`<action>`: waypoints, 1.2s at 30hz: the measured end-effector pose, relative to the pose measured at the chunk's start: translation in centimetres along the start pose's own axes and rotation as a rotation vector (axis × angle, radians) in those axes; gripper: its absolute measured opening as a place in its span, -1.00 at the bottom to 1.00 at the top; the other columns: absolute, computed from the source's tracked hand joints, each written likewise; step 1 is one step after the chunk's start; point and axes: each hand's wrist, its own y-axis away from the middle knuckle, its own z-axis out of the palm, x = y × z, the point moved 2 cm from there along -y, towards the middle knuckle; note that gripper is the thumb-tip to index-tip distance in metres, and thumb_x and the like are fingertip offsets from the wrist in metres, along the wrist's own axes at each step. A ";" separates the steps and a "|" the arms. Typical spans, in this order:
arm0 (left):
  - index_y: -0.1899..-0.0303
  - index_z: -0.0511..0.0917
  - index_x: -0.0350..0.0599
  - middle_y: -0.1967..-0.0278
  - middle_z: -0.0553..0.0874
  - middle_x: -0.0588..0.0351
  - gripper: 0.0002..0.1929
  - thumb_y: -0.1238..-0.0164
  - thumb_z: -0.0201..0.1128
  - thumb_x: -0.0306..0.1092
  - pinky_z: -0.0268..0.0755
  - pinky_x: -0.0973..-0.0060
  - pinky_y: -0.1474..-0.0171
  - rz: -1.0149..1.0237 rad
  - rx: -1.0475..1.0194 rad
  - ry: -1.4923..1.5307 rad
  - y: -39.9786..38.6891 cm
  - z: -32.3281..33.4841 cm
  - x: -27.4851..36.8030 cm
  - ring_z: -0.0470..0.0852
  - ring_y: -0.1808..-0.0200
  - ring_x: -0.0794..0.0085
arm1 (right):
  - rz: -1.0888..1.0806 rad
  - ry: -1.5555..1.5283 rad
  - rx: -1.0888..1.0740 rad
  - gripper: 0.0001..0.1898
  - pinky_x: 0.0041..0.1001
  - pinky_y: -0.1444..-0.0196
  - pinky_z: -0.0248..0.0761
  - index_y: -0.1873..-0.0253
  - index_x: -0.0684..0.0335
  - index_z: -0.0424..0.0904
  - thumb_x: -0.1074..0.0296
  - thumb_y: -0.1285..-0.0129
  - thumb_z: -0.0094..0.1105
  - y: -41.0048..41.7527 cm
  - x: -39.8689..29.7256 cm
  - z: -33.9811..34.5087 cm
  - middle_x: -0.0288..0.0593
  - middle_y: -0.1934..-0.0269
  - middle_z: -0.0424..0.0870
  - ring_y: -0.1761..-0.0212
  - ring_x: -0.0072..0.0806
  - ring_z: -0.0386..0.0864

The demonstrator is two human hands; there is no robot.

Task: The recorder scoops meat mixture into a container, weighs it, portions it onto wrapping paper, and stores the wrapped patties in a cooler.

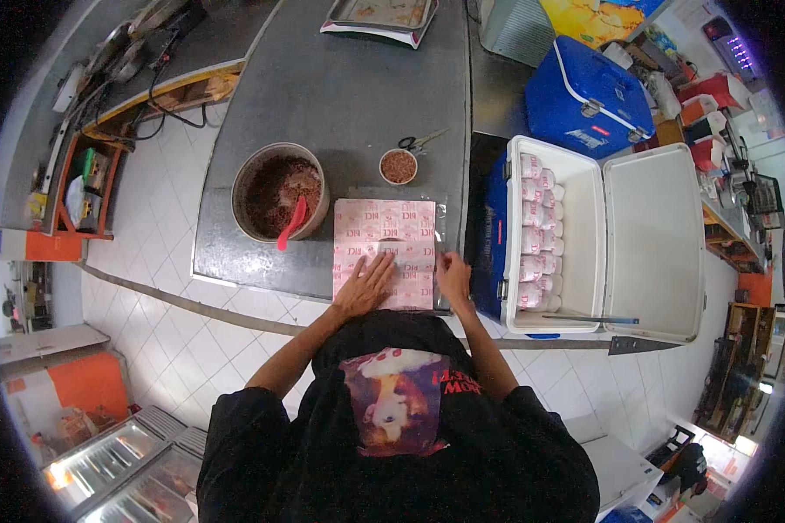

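Note:
A stack of pink-and-white printed paper sheets (pixel 386 219) lies at the near edge of the grey table. My left hand (pixel 368 282) rests flat on the sheets, palm down and fingers stretched forward. At the stack's right edge, over some clear plastic, is my right hand (pixel 454 278) with its fingers curled; whether it pinches anything is not visible. Beyond the paper stands a small cup of cooked reddish-brown rice (pixel 399 167). To the left, a deep metal pot (pixel 320 219) holds more of this rice, and a pink rice paddle (pixel 293 222) leans across its rim.
Scissors (pixel 422 140) lie behind the cup. A metal tray (pixel 383 26) sits at the table's far end. On the right, an open cooler (pixel 582 222) contains several paper-wrapped bundles (pixel 533 242), its lid (pixel 654 242) swung outward. A closed blue cooler (pixel 585 104) stands behind it.

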 end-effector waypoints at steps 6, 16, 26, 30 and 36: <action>-0.47 0.17 -0.23 -0.56 0.06 -0.12 -0.24 -0.42 0.11 0.08 -0.04 -0.11 -0.49 -0.036 0.015 -0.035 -0.6 -0.5 0.1 0.01 -0.59 0.09 | 0.114 -0.358 -0.415 -0.55 -0.42 0.28 0.56 -0.16 0.33 0.34 0.64 -0.17 0.21 -3.7 1.3 1.4 -0.04 0.22 0.76 0.26 -0.41 0.72; -0.48 0.15 -0.21 -0.56 0.07 -0.09 -0.21 -0.39 0.14 0.10 -0.04 -0.18 -0.48 -0.095 0.030 -0.017 -1.0 -0.6 0.0 0.03 -0.58 0.11 | -0.156 0.581 -0.228 -0.61 -0.20 0.13 0.61 0.07 0.38 0.61 0.08 -0.32 0.25 -7.0 -4.5 2.1 0.11 0.33 0.75 0.16 -0.20 0.77; -0.47 0.16 -0.24 -0.55 0.08 -0.12 -0.20 -0.36 0.17 0.09 -0.03 -0.19 -0.47 -0.058 0.044 -0.004 -0.9 -0.7 0.1 0.04 -0.58 0.08 | 0.324 -0.872 -0.591 -0.29 -0.19 -0.02 0.57 -0.40 0.25 0.14 0.41 -0.21 0.35 -3.8 0.2 0.4 0.05 -0.11 0.58 -0.08 -0.24 0.64; -0.48 0.13 -0.25 -0.55 0.09 -0.13 -0.18 -0.37 0.16 0.08 -0.09 -0.19 -0.49 -0.071 0.046 0.028 -1.4 -1.0 0.2 0.04 -0.58 0.06 | -0.041 -0.236 -0.461 -0.41 -0.31 -0.11 0.52 -0.30 0.17 0.43 0.49 -0.12 0.34 -9.1 -5.3 3.0 0.03 -0.09 0.66 -0.05 -0.19 0.64; -0.48 0.13 -0.26 -0.54 0.10 -0.14 -0.18 -0.37 0.14 0.11 -0.10 -0.16 -0.51 -0.064 0.035 -0.016 -1.9 -1.5 0.2 0.07 -0.56 0.05 | -0.372 0.716 -0.491 -0.73 -0.17 -0.08 0.54 0.01 0.24 0.70 0.30 -0.25 0.19 -11.1 -8.8 6.6 0.12 -0.07 0.66 -0.03 0.06 0.66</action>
